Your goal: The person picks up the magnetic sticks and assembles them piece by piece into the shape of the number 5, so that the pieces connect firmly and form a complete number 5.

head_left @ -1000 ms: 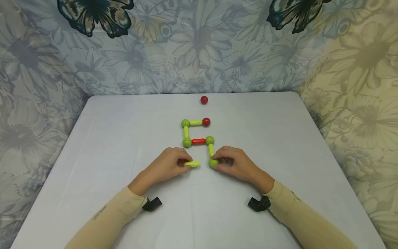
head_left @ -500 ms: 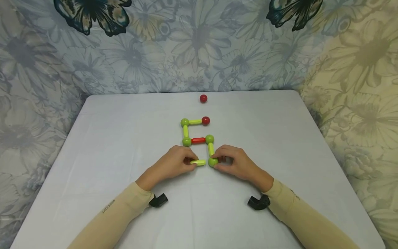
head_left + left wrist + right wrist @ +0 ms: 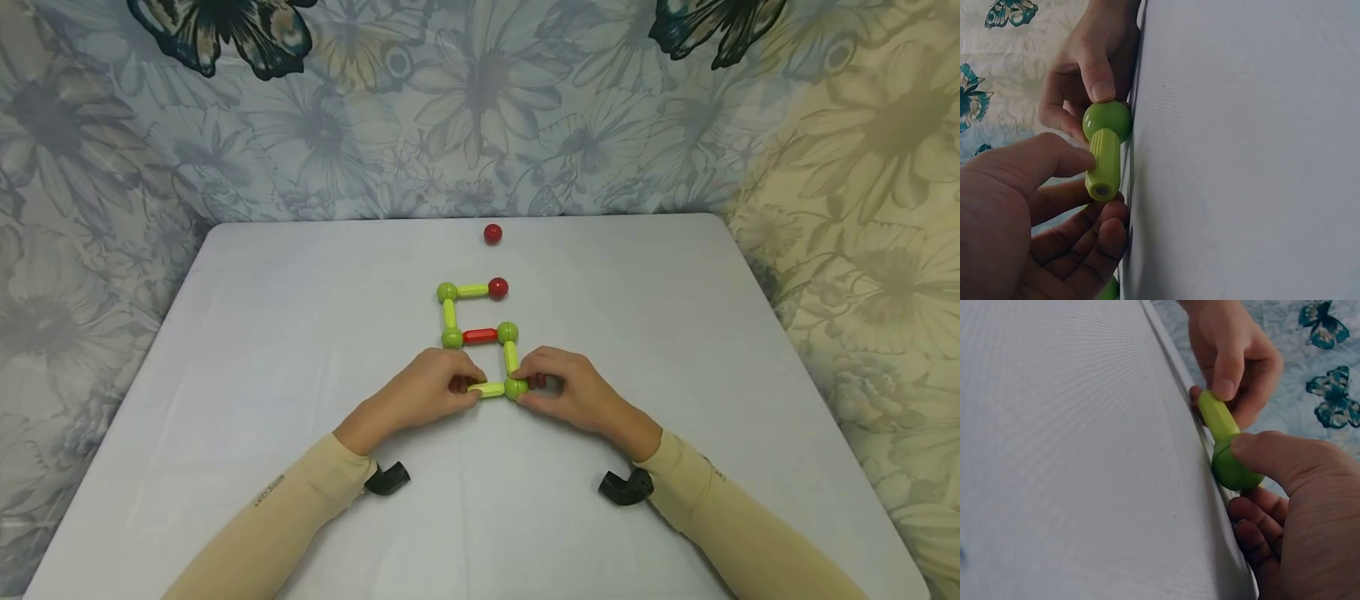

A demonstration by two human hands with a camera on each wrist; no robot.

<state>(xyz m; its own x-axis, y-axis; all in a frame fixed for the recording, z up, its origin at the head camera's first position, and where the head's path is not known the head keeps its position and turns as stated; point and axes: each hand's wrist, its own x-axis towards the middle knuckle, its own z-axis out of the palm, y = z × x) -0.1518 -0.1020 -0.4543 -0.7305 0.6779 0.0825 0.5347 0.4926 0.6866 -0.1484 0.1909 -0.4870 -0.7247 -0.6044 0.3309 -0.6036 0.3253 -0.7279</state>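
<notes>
My left hand (image 3: 423, 390) pinches a short yellow-green rod (image 3: 1105, 164) between thumb and fingers. The rod's far end meets a green ball (image 3: 1232, 467), and its near end shows a small metallic disc in the left wrist view. My right hand (image 3: 573, 387) pinches that ball from the right. From the ball, another yellow-green rod (image 3: 511, 357) runs away to a second green ball (image 3: 507, 332). A red rod (image 3: 480, 336) links this one to a green ball (image 3: 452, 337) on the left. Beyond, a yellow-green rod (image 3: 449, 313) leads to a far green ball (image 3: 447, 292).
From the far green ball, a yellow-green rod (image 3: 472, 291) reaches right to a red ball (image 3: 498, 288). A loose red ball (image 3: 492, 234) lies near the back edge of the white table (image 3: 300, 317). Behind stands a wall (image 3: 480, 108) with flower and butterfly patterns.
My left hand has moved right with the yellow-green rod, whose end now meets the green ball; a gap lay between them before. The right hand has stayed on the ball.
</notes>
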